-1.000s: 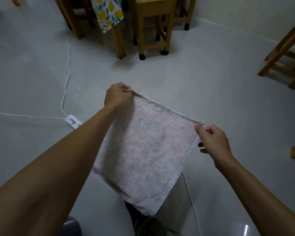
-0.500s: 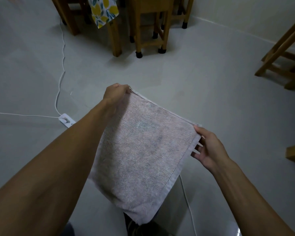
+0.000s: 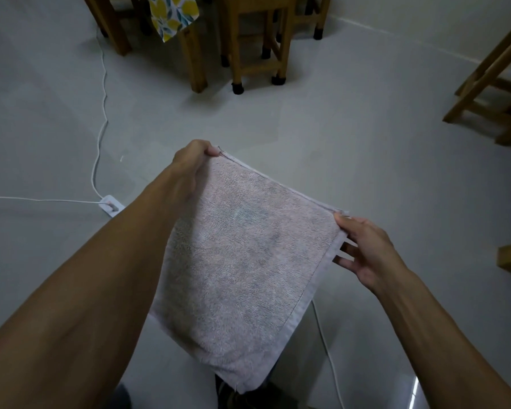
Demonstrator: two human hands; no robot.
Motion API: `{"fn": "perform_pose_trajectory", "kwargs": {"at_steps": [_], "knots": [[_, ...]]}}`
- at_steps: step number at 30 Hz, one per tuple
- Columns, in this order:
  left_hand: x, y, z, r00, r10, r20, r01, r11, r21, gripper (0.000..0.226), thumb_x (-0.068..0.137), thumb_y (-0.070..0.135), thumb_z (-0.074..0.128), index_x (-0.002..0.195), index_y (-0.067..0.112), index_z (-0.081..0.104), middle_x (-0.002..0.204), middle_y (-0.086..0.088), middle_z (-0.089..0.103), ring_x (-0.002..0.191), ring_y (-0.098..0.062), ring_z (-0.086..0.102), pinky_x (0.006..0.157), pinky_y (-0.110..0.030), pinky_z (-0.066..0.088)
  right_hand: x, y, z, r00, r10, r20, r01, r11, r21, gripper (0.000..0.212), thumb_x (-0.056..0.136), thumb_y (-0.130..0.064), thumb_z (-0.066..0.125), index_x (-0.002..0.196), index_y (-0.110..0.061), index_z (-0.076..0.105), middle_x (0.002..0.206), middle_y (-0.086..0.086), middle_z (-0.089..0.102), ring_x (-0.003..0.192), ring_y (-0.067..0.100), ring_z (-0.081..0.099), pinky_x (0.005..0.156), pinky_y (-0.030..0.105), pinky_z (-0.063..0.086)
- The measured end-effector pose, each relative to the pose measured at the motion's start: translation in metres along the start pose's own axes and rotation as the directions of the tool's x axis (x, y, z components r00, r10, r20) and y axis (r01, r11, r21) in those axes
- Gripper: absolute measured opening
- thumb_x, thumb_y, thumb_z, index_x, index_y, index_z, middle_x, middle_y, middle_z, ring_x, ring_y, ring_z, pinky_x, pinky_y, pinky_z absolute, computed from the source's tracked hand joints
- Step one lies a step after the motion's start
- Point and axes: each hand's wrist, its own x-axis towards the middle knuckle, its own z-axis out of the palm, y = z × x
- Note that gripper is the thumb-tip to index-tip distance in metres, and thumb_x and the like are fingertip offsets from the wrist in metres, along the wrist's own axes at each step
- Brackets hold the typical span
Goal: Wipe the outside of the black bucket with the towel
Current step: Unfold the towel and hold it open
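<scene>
I hold the towel (image 3: 242,261) spread out in front of me, above the pale floor (image 3: 337,137). My left hand (image 3: 191,162) is closed tight on its far corner, thumb and fingertips pressed together on the hem. My right hand (image 3: 366,252) takes the near-right corner: the thumb lies on top of the cloth and the fingers (image 3: 344,249) are splayed out, slightly apart from each other, reaching under the edge, so it is a loose pinch and not a fist. The top hem runs taut between the two hands, and the rest of the pinkish, worn cloth hangs down towards me, its lowest corner free. I see no bucket anywhere in view. On the floor to my left lies a white power strip (image 3: 111,205) with its cable (image 3: 101,107), and wooden stools (image 3: 254,39) stand further off.
</scene>
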Motion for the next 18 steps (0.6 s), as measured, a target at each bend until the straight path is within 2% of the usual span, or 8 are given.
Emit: {"fn": "perform_pose_trajectory", "kwargs": {"at_steps": [2, 3, 6, 7, 11, 15, 18], "knots": [[0.000, 0.002, 0.001, 1.000, -0.014, 0.026, 0.014, 1.000, -0.003, 0.013, 0.085, 0.015, 0.061, 0.073, 0.018, 0.063, 0.070, 0.006, 0.060, 0.062, -0.010, 0.055, 0.042, -0.015, 0.040, 0.001, -0.001, -0.001, 1.000, 0.018, 0.004, -0.018, 1.000, 0.014, 0.017, 0.094, -0.022, 0.074, 0.100, -0.019, 0.058, 0.098, 0.004, 0.073, 0.084, 0.022, 0.070, 0.072, 0.038, 0.059], [0.001, 0.002, 0.000, 0.999, -0.023, 0.036, 0.023, 1.000, 0.009, 0.013, 0.086, 0.015, 0.061, 0.073, 0.018, 0.062, 0.068, 0.006, 0.060, 0.061, -0.010, 0.054, 0.041, -0.014, 0.039, 0.001, -0.001, -0.001, 1.000, 0.024, 0.004, -0.024, 1.000, 0.018, 0.019, 0.093, -0.022, 0.074, 0.102, -0.019, 0.058, 0.099, 0.004, 0.073, 0.085, 0.022, 0.070, 0.073, 0.038, 0.059], [0.003, 0.001, -0.008, 0.996, -0.075, 0.055, 0.072, 0.996, 0.047, 0.006, 0.079, 0.023, 0.068, 0.078, 0.018, 0.067, 0.077, 0.004, 0.063, 0.070, -0.015, 0.056, 0.060, -0.024, 0.044, 0.002, -0.001, -0.001, 1.000, 0.027, 0.002, -0.027, 0.999, 0.033, 0.021, 0.093, -0.022, 0.074, 0.104, -0.019, 0.057, 0.099, 0.004, 0.072, 0.085, 0.022, 0.070, 0.075, 0.039, 0.059], [0.004, 0.000, -0.010, 0.994, -0.087, 0.061, 0.083, 0.995, 0.054, 0.009, 0.077, 0.025, 0.070, 0.081, 0.017, 0.067, 0.081, 0.002, 0.064, 0.072, -0.017, 0.057, 0.063, -0.027, 0.045, 0.000, -0.001, 0.000, 1.000, 0.029, 0.003, -0.029, 0.999, 0.037, 0.020, 0.093, -0.022, 0.074, 0.103, -0.019, 0.057, 0.098, 0.004, 0.072, 0.084, 0.022, 0.070, 0.074, 0.039, 0.059], [0.004, 0.001, -0.010, 0.995, -0.084, 0.061, 0.082, 0.996, 0.048, 0.011, 0.077, 0.025, 0.071, 0.085, 0.017, 0.068, 0.079, 0.002, 0.064, 0.069, -0.016, 0.057, 0.063, -0.027, 0.045, 0.000, 0.001, 0.000, 1.000, 0.019, -0.016, -0.019, 0.999, 0.029, 0.018, 0.094, -0.021, 0.073, 0.093, -0.021, 0.056, 0.091, 0.001, 0.072, 0.081, 0.020, 0.069, 0.072, 0.037, 0.058], [0.005, -0.003, -0.013, 0.994, -0.107, 0.027, 0.106, 0.994, 0.031, 0.007, 0.082, 0.020, 0.064, 0.078, 0.015, 0.062, 0.076, 0.001, 0.060, 0.068, -0.016, 0.055, 0.060, -0.027, 0.045, 0.001, 0.000, -0.001, 0.999, 0.053, 0.004, -0.053, 0.998, 0.044, 0.019, 0.092, -0.022, 0.075, 0.091, -0.022, 0.057, 0.095, 0.002, 0.072, 0.083, 0.020, 0.069, 0.077, 0.038, 0.059], [0.010, -0.009, -0.014, 0.997, -0.075, -0.004, 0.075, 0.993, 0.092, 0.015, 0.093, 0.020, 0.057, 0.081, 0.013, 0.063, 0.091, -0.004, 0.068, 0.074, -0.017, 0.061, 0.065, -0.026, 0.049, 0.004, 0.001, -0.003, 0.996, 0.085, 0.028, -0.086, 0.994, 0.060, 0.018, 0.091, -0.024, 0.076, 0.097, -0.023, 0.059, 0.097, 0.001, 0.073, 0.085, 0.020, 0.071, 0.076, 0.036, 0.059]]}}
